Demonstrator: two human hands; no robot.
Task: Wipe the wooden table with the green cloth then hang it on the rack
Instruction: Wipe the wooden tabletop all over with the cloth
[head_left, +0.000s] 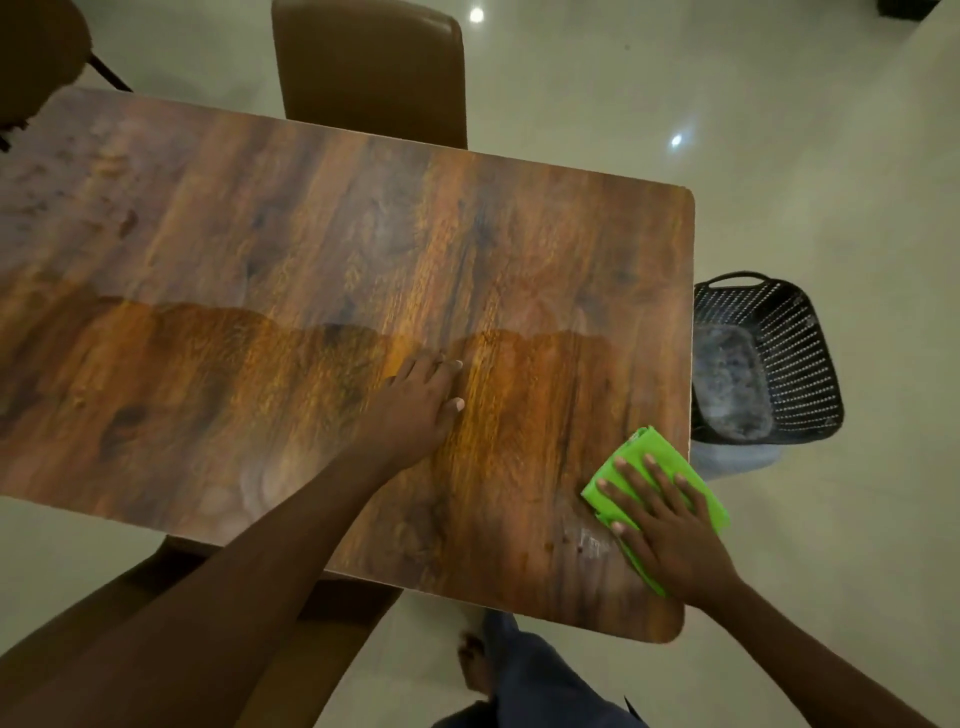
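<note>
The wooden table (291, 249) fills the middle of the head view, its right edge rounded. A folded green cloth (652, 457) lies flat on the table's near right corner, partly over the edge. My right hand (667, 525) presses down on the cloth with fingers spread. My left hand (415, 405) rests flat on the bare tabletop, left of the cloth, holding nothing. No rack is in view.
A black perforated basket (795, 358) stands on the floor just right of the table. A brown chair (371, 67) sits at the far side, another chair (311, 644) at the near side under my left arm. My leg and bare foot (475, 665) are below the table's edge.
</note>
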